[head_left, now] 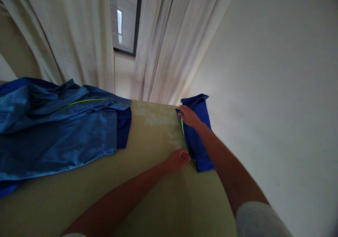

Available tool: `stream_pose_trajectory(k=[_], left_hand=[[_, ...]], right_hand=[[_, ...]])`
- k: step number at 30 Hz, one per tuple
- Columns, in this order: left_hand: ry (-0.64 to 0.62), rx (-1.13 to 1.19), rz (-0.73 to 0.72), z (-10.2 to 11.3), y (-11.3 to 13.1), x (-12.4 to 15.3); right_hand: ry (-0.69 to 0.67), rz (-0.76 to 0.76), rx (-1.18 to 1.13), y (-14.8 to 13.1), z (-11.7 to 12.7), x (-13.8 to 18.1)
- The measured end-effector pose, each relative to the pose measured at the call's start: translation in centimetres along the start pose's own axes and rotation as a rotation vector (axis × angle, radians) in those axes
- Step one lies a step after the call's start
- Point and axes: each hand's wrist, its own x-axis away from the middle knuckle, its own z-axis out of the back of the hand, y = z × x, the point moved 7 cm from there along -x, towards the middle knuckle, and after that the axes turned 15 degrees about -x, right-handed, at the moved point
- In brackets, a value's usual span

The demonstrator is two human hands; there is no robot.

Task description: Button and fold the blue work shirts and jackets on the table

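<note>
A dark blue folded garment [198, 138] with a thin yellow-green stripe along its left edge lies at the right end of the table. My right hand [189, 116] reaches over its far left corner, the fingers bent around the edge there. At the near left corner, my left hand [179, 159] is closed, with its fingertips pinching the cloth's edge. Parts of the fingers on both hands are hidden. Left of my hands, a lighter blue garment [74, 135] with a yellow-green stripe is spread out in loose folds, darker blue cloth [123, 128] showing from under it.
The yellowish tabletop [150, 135] runs beneath both garments. Behind it hang pale curtains [158, 43], with a dark-framed window pane [125, 18] between them. A plain white wall [277, 82] stands close on the right.
</note>
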Motion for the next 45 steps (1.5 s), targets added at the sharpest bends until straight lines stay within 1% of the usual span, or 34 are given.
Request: stream_pose_trajectory(k=[2, 3, 4, 5, 6, 7, 8, 9, 10, 11, 12, 14, 15, 17, 20, 22, 23, 24, 25, 26, 28, 29, 30, 31, 32, 33, 34, 37, 38, 39, 40, 42, 44, 45], left_hand=[[-0.077, -0.123, -0.144, 2.8, -1.3, 4.0], [-0.098, -0.219, -0.183, 4.8, -2.1, 6.2], [-0.113, -0.342, -0.167, 7.2, -3.3, 8.5], [-0.066, -0.482, -0.134, 10.3, -4.4, 10.6], [0.046, -0.64, -0.068, 13.9, -5.6, 12.6], [0.205, -0.806, -0.004, 17.6, -6.4, 14.5], [0.368, -0.959, 0.079, 21.1, -7.1, 16.5], [0.485, -1.085, 0.186, 24.0, -8.0, 18.3], [0.562, -1.169, 0.298, 26.2, -9.1, 19.9], [0.587, -1.22, 0.375, 27.5, -10.1, 21.1], [0.584, -1.25, 0.426, 28.2, -11.0, 21.9], [0.545, -1.259, 0.447, 28.3, -12.1, 22.4], [0.53, -1.25, 0.431, 27.9, -12.2, 22.2], [0.543, -1.196, 0.401, 27.2, -11.5, 21.5], [0.652, -1.013, 0.333, 25.9, -8.0, 20.3], [0.738, -0.863, 0.274, 24.4, -4.6, 20.1], [0.752, -0.796, 0.231, 23.2, -2.7, 20.1], [0.713, -0.741, 0.164, 21.5, -0.8, 20.2], [0.643, -0.689, 0.072, 19.5, 1.3, 20.3], [0.52, -0.636, -0.041, 17.2, 3.2, 20.6], [0.143, -0.536, -0.293, 12.1, 6.4, 22.0], [-0.013, -0.515, -0.381, 10.3, 7.2, 23.1], [-0.106, -0.525, -0.429, 9.3, 7.5, 24.1], [-0.118, -0.573, -0.431, 9.4, 7.0, 24.8], [-0.053, -0.656, -0.386, 10.5, 6.0, 25.1], [0.074, -0.76, -0.297, 12.4, 4.5, 25.2], [0.228, -0.871, -0.176, 14.9, 2.6, 25.2], [0.667, -1.125, 0.323, 23.3, -3.6, 26.2], [0.746, -1.174, 0.457, 25.5, -5.3, 26.7], [0.774, -1.207, 0.55, 27.3, -6.7, 26.9], [0.778, -1.223, 0.609, 28.8, -7.6, 26.9], [0.762, -1.204, 0.628, 30.8, -7.8, 26.2], [0.805, -1.126, 0.548, 31.4, -5.7, 24.9], [0.831, -1.066, 0.467, 31.0, -4.0, 23.9]], right_hand=[[-0.072, 0.023, -0.18, -4.5, -8.4, 1.1], [-0.103, 0.013, -0.254, -6.3, -11.8, 1.9], [-0.065, -0.021, -0.302, -7.6, -14.0, 2.6], [-0.036, -0.04, -0.345, -8.5, -15.6, 3.2], [-0.046, -0.037, -0.388, -9.1, -16.6, 3.7], [-0.036, -0.048, -0.42, -9.3, -17.0, 4.0], [-0.036, -0.053, -0.444, -9.2, -17.0, 4.2], [-0.037, -0.057, -0.46, -9.0, -16.9, 4.2], [-0.032, -0.062, -0.469, -8.7, -16.6, 4.1], [-0.029, -0.061, -0.474, -8.4, -16.3, 3.9], [-0.024, -0.058, -0.476, -8.2, -16.1, 3.8], [-0.017, -0.05, -0.482, -8.3, -16.0, 3.6], [-0.012, -0.048, -0.487, -8.4, -15.9, 3.6], [-0.004, -0.045, -0.499, -8.6, -15.9, 3.7], [0.006, -0.048, -0.517, -8.8, -15.8, 3.9], [0.011, -0.056, -0.528, -8.8, -15.5, 4.0], [0.016, -0.062, -0.534, -8.7, -15.4, 4.0], [0.016, -0.065, -0.542, -8.7, -15.2, 4.0], [0.009, -0.068, -0.55, -8.7, -15.0, 4.1], [-0.001, -0.07, -0.563, -8.7, -14.9, 4.1], [-0.009, -0.086, -0.607, -8.5, -14.5, 4.3], [0.006, -0.108, -0.638, -8.2, -14.3, 4.4], [0.034, -0.138, -0.673, -7.9, -14.0, 4.6], [0.075, -0.175, -0.71, -7.5, -13.8, 4.8], [0.12, -0.208, -0.75, -7.1, -13.6, 5.1], [0.155, -0.23, -0.794, -6.8, -13.4, 5.4], [0.18, -0.239, -0.841, -6.7, -13.4, 5.7], [0.187, -0.213, -0.969, -7.2, -13.5, 6.3], [0.172, -0.186, -0.981, -7.7, -13.5, 6.4], [0.155, -0.15, -0.973, -8.1, -13.5, 6.6], [0.136, -0.109, -0.95, -8.7, -13.5, 6.7], [0.105, -0.032, -0.887, -9.6, -13.5, 7.0], [0.115, -0.004, -0.835, -10.2, -13.3, 7.2], [0.13, 0.0, -0.815, -10.5, -13.2, 7.3]])
